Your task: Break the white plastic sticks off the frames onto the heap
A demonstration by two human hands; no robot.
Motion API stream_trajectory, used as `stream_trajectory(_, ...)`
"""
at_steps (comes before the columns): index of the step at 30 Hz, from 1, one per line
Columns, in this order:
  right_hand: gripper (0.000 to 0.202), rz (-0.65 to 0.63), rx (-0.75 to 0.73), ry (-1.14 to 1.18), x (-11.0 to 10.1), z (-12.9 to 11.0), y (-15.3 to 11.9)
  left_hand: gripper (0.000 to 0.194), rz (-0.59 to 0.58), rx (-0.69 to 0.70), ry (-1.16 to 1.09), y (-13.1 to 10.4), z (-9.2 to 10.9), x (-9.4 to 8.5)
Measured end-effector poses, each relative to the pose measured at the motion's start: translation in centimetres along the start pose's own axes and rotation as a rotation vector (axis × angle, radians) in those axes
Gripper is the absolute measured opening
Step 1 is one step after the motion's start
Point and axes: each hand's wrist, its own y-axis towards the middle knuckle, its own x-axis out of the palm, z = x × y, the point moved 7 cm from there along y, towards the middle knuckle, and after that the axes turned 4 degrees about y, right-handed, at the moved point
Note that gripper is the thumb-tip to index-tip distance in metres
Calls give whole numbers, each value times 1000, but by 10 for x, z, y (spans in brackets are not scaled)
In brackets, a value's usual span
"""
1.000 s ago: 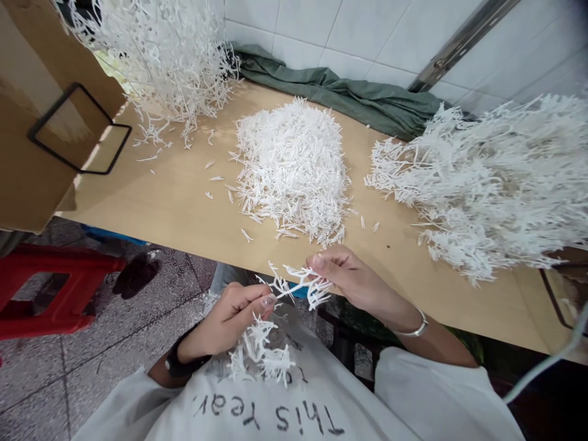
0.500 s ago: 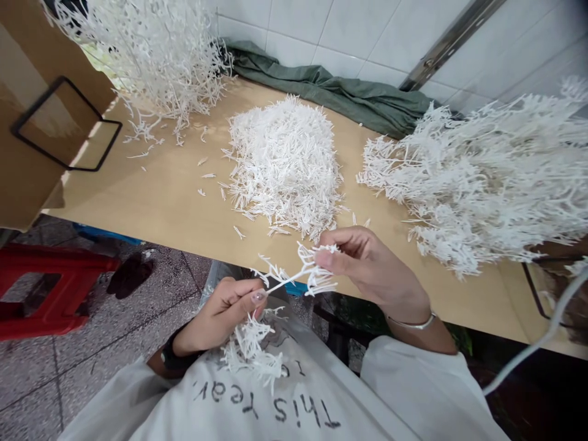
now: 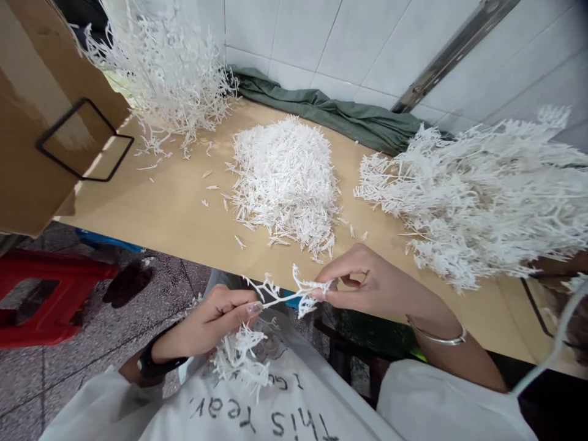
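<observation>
My left hand [image 3: 229,315] pinches the stem of a white plastic branch [image 3: 280,300] near the table's front edge. More white sprigs [image 3: 243,361] hang below that hand, against my shirt; whether they belong to the same branch I cannot tell. My right hand [image 3: 356,278] has thumb and forefinger closed on the branch's forked tip, at its right end. Beyond the hands, a heap of small white plastic pieces [image 3: 289,184] lies on the tan table [image 3: 174,226].
Bundles of white branches stand at the back left [image 3: 179,73] and lie at the right [image 3: 478,202]. A cardboard box [image 3: 68,61] and a black wire frame [image 3: 85,179] are at left. Green cloth [image 3: 321,110] runs along the tiled wall. A red stool [image 3: 55,300] stands on the floor.
My right hand has turned and its fingers are now pinched at the outer tip of the branch. The side twigs near it look fewer. The whole view has shifted slightly.
</observation>
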Motion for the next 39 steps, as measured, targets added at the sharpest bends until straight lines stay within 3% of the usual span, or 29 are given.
stream_trajectory(4, 15, -3, -67, 66, -1, 0, 1, 39, -19, -19, 2, -2, -3, -4)
stream_trajectory(7, 14, 44, -72, 303, 3, 6, 8, 40, -18, -15, -7, 1, -1, -5)
stream_trajectory(10, 27, 77, 24, 615, 13, 20, 17, 39, -17, -16, 25, 8, 2, -3)
stream_trajectory(13, 49, 4, 129, 841, 32, 29, 25, 36, -38, -5, 74, 13, 3, 2)
stream_trajectory(15, 52, -52, 188, 909, 44, 30, 28, 35, -32, -2, 105, 14, 2, 4)
stream_trajectory(18, 46, -60, 289, 977, 52, 33, 30, 34, 12, -12, 151, 12, -1, 1)
stream_trajectory(24, 21, 187, 418, 1132, 44, 42, 32, 33, 113, 21, 220, 5, -5, -7)
stream_trajectory(29, 18, 151, 308, 1072, 36, 40, 24, 35, 107, 69, 148, 3, -2, -4)
stream_trajectory(35, 43, -217, 99, 675, 38, 24, 7, 40, -31, 75, -18, 0, -3, 2)
stream_trajectory(37, 48, -177, 56, 678, 36, 19, 3, 41, -45, 58, -61, -1, -5, 2)
stream_trajectory(39, 49, -41, 60, 777, 34, 18, 0, 42, -54, 44, -81, -1, -6, 2)
